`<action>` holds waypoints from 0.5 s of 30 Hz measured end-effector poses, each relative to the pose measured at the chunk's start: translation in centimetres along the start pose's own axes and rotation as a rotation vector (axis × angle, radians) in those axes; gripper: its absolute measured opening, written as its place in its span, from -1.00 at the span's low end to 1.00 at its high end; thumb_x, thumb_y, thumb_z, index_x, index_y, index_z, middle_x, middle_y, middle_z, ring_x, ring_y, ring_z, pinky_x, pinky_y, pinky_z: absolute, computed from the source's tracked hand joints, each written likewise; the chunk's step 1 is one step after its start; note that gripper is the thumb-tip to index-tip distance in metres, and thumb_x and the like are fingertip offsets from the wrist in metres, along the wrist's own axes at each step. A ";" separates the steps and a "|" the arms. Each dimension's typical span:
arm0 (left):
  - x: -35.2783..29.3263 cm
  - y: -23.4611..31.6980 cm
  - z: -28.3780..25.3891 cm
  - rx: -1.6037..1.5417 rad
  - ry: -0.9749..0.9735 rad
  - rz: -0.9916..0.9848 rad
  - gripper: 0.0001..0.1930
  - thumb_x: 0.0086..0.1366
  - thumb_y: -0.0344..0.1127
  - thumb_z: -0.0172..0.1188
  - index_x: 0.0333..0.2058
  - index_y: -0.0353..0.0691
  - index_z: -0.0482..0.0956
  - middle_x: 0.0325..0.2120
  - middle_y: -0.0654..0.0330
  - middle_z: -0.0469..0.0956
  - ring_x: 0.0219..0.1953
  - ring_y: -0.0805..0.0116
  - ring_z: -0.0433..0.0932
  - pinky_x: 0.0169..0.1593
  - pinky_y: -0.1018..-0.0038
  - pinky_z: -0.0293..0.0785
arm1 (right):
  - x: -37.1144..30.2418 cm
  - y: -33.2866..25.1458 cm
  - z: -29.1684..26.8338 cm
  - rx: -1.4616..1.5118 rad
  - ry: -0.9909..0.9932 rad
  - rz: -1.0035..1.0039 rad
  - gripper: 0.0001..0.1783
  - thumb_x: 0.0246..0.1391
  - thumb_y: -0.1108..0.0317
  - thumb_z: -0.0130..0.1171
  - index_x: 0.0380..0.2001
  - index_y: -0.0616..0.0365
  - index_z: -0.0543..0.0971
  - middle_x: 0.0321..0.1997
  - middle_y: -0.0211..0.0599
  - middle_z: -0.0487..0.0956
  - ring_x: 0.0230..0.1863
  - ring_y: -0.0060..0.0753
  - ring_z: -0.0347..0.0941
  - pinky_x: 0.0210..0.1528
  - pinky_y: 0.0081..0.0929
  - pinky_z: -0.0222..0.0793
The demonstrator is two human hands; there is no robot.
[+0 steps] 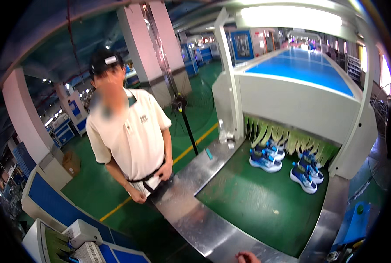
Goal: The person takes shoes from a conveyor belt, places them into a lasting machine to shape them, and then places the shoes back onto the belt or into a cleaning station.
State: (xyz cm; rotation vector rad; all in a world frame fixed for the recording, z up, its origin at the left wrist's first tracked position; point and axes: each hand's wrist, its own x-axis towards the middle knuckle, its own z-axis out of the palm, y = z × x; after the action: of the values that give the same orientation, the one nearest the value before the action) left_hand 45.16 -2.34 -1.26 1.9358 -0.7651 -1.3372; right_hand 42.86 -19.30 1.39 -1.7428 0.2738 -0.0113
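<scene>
At the lower edge, what looks like my right hand point(247, 257) shows only in small part, above the near end of a steel-edged conveyor. Most of its fingers are cut off by the frame, so I cannot tell whether it holds anything. My left hand is out of view. Farther up the green conveyor belt point(252, 210) stand several blue-and-white sports shoes: a left group point(265, 163) and a right group point(304, 177). The rearmost ones are partly hidden by the pale green strip curtain point(287, 136) at the machine's opening.
A person point(132, 131) in a cream shirt and black cap stands left of the steel rim point(191, 215). On that rim are a clear bottle point(222, 131) and a small teal object point(209, 153). A stand fan point(179, 103) is behind; a blue container point(354, 223) is at right.
</scene>
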 end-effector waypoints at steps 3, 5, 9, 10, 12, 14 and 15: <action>0.7 -1.7 -2.2 -0.410 -0.310 0.481 -0.54 0.41 -0.12 0.15 0.12 -0.35 0.46 0.02 0.12 0.55 0.10 0.30 0.46 0.20 0.32 0.36 | 4.2 0.7 2.9 0.100 0.034 0.037 -0.73 0.16 0.39 0.18 -0.10 0.29 0.56 -0.21 -0.16 0.63 -0.17 -0.34 0.56 -0.03 -0.39 0.46; 1.0 1.7 -5.5 -0.304 -0.533 0.422 -0.58 0.42 -0.20 0.08 0.11 -0.38 0.45 0.06 0.01 0.52 0.14 0.23 0.43 0.21 0.29 0.34 | 4.6 1.3 4.0 0.124 0.038 0.009 -0.76 0.18 0.39 0.22 -0.13 0.32 0.58 -0.21 -0.16 0.67 -0.15 -0.45 0.60 -0.05 -0.46 0.50; 4.5 -7.0 -4.3 -0.402 -0.301 0.360 -0.65 0.36 -0.18 0.05 -0.01 -0.27 0.54 -0.01 -0.01 0.54 0.06 0.24 0.49 0.16 0.26 0.38 | 7.5 0.0 7.5 -0.280 -0.414 -0.068 -0.71 0.21 0.32 0.12 -0.06 0.20 0.56 -0.09 -0.02 0.61 -0.06 -0.02 0.56 0.00 -0.28 0.48; 5.5 -8.1 -5.6 -0.294 -0.088 0.421 -0.68 0.30 -0.21 0.10 -0.07 -0.26 0.57 -0.06 -0.01 0.57 0.03 0.17 0.51 0.13 0.23 0.41 | 8.5 -0.1 7.0 -0.298 -0.426 -0.083 -0.70 0.23 0.30 0.09 -0.02 0.17 0.54 -0.09 -0.02 0.60 -0.06 0.05 0.54 0.00 -0.23 0.48; 8.1 -8.6 -10.0 -0.054 0.059 0.368 -0.71 0.20 -0.28 0.17 -0.13 -0.27 0.58 -0.13 -0.01 0.59 0.00 0.06 0.53 0.10 0.19 0.44 | 10.4 0.2 5.7 -0.295 -0.323 0.067 -0.68 0.23 0.29 0.12 0.00 0.17 0.54 -0.07 -0.03 0.61 -0.05 -0.02 0.56 0.02 -0.29 0.48; 10.7 -9.7 -14.3 -0.317 0.150 0.324 -0.73 0.17 -0.34 0.21 -0.15 -0.30 0.58 -0.16 -0.03 0.59 0.00 -0.01 0.52 0.08 0.18 0.45 | 12.1 0.8 4.2 -0.146 -0.211 0.207 -0.67 0.23 0.33 0.14 0.04 0.18 0.53 -0.02 -0.08 0.61 -0.01 -0.21 0.59 0.04 -0.37 0.48; 12.6 -10.6 -16.5 -0.174 0.325 0.321 -0.72 0.16 -0.36 0.22 -0.15 -0.30 0.57 -0.15 -0.01 0.59 0.00 -0.01 0.52 0.10 0.18 0.44 | 13.7 1.2 3.3 -0.128 -0.137 0.275 -0.67 0.23 0.34 0.15 0.03 0.16 0.53 0.00 -0.12 0.61 -0.01 -0.23 0.59 0.03 -0.37 0.47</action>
State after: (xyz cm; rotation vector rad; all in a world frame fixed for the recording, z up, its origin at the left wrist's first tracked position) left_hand 65.66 -2.41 -12.31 1.7459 -0.7329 -0.8423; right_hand 56.53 -18.91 -2.36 -1.8100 0.4183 0.3298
